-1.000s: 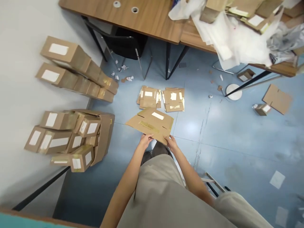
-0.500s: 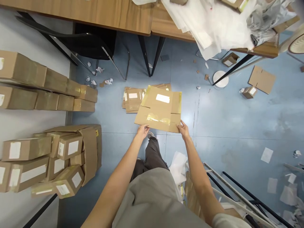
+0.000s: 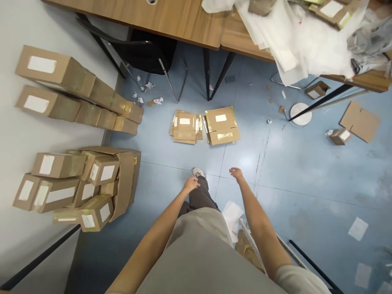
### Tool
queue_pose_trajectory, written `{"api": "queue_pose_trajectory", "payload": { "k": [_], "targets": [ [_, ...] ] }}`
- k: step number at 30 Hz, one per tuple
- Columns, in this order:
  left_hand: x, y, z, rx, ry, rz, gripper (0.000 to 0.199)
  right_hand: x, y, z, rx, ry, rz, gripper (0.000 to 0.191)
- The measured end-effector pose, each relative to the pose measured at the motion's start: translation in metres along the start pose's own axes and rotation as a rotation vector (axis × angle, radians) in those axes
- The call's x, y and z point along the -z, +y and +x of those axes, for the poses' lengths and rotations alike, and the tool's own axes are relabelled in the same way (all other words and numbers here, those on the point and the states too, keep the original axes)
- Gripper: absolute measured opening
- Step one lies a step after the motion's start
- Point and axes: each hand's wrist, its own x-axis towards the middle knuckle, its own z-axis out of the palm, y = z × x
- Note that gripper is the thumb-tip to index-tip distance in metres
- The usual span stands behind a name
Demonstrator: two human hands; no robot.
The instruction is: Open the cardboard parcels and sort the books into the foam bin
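Observation:
A flattened cardboard box (image 3: 225, 125) with a white label and shiny tape lies on top of the right-hand pile on the blue floor. Just left of it is a second pile of smaller flattened boxes (image 3: 185, 132). My left hand (image 3: 191, 183) hovers above my trouser leg near the shoe, empty, its fingers loosely apart. On the other side my right hand (image 3: 235, 173) hangs in the air below the right pile, holding nothing, with fingers partly stretched out. Neither hand touches the cardboard.
Closed boxes (image 3: 47, 100) are stacked along the left wall, above a large open carton (image 3: 124, 183) full of boxes. A black chair (image 3: 153, 57) and wooden tables (image 3: 180, 20) stand ahead. Paper scraps (image 3: 158, 101), a white round base (image 3: 301, 114) and a cardboard sheet (image 3: 359, 121) are on the floor.
Both hands have let go of the flattened box, which now lies on the floor right of the smaller pile. The hands have drawn back towards my body, and the view has shifted.

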Motion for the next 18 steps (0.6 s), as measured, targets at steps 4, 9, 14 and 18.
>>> {"api": "queue_pose_trajectory", "payload": {
  "k": [4,9,14,18],
  "targets": [
    [0.072,-0.055,-0.037,0.075,0.100,-0.028,0.043,-0.052,-0.014,-0.060,-0.026,-0.252,-0.123,0.040],
    [0.155,-0.108,-0.078,0.005,0.229,-0.276,0.041,-0.110,-0.058,-0.123,0.179,-0.425,-0.312,0.023],
    [0.210,-0.168,-0.115,-0.264,0.335,-0.698,0.028,-0.185,-0.115,-0.182,0.478,-0.559,-0.459,0.012],
    [0.235,-0.233,-0.141,-0.466,0.387,-1.035,0.025,-0.257,-0.151,-0.244,0.679,-0.685,-0.543,0.028]
  ]
}}
